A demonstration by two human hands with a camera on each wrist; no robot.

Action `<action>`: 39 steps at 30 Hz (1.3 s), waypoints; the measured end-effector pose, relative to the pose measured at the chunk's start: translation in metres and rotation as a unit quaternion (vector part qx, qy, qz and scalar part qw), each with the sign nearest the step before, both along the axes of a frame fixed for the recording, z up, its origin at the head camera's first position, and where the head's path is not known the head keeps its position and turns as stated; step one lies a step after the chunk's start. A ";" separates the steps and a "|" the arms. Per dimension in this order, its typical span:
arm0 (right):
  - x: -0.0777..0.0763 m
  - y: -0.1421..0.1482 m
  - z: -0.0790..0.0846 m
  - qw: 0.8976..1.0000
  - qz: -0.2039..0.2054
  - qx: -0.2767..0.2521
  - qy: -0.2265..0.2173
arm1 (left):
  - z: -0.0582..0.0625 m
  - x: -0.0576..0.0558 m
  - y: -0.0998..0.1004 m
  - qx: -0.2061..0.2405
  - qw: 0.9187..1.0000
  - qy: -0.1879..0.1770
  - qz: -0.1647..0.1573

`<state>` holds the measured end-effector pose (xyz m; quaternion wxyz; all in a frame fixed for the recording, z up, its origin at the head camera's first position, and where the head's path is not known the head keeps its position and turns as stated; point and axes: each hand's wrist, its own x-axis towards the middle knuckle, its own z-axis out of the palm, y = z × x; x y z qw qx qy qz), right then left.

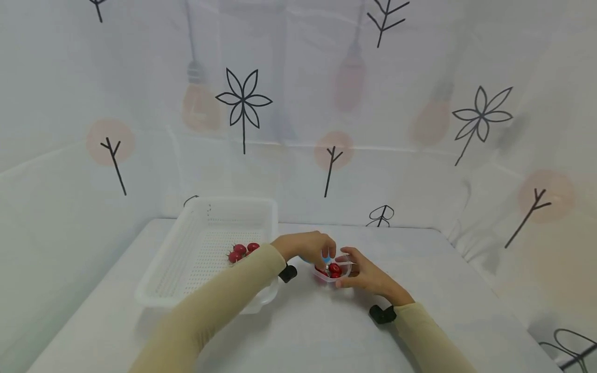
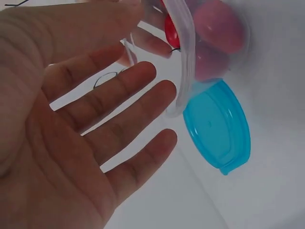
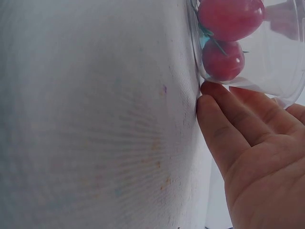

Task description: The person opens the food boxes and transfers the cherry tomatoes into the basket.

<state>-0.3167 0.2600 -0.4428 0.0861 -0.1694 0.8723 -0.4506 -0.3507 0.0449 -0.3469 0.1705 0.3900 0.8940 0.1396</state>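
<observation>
A small clear plastic container (image 1: 344, 270) with several cherry tomatoes (image 1: 335, 268) in it is on the white table. My right hand (image 1: 370, 274) holds it from the right, thumb at the near side and fingers around the far side; its fingertips touch the wall in the right wrist view. From the left, my left hand (image 1: 305, 244) reaches over the container. Its fingers (image 2: 138, 90) are spread beside the rim in the left wrist view, while the thumb's tip is hidden near the rim. Beside the container is a translucent blue lid (image 2: 219, 126), mostly covered by the left hand in the head view.
To the left, a large white perforated basket (image 1: 196, 248) stands on the table (image 1: 317, 336). Several more cherry tomatoes (image 1: 238, 251) lie at its right side, partly behind the left sleeve (image 1: 224, 290). A patterned white sheet (image 1: 289, 181) hangs around the table's back and sides.
</observation>
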 end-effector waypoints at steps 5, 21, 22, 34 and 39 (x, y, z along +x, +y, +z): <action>-0.001 0.000 -0.002 1.000 -0.003 0.002 0.002 | -0.007 -0.001 0.005 -0.025 1.000 0.013 0.007; 0.001 -0.002 0.003 1.000 0.000 0.009 0.002 | -0.019 -0.005 0.016 -0.050 0.998 0.031 -0.004; 0.001 -0.002 0.003 1.000 0.000 0.009 0.002 | -0.019 -0.006 0.016 -0.048 0.998 0.028 -0.002; 0.000 0.001 0.001 1.000 0.012 -0.003 0.005 | -0.022 -0.004 0.024 -0.049 0.999 0.007 0.012; 0.001 0.001 0.004 1.000 0.011 -0.004 0.002 | -0.024 -0.005 0.026 -0.049 0.999 -0.003 0.015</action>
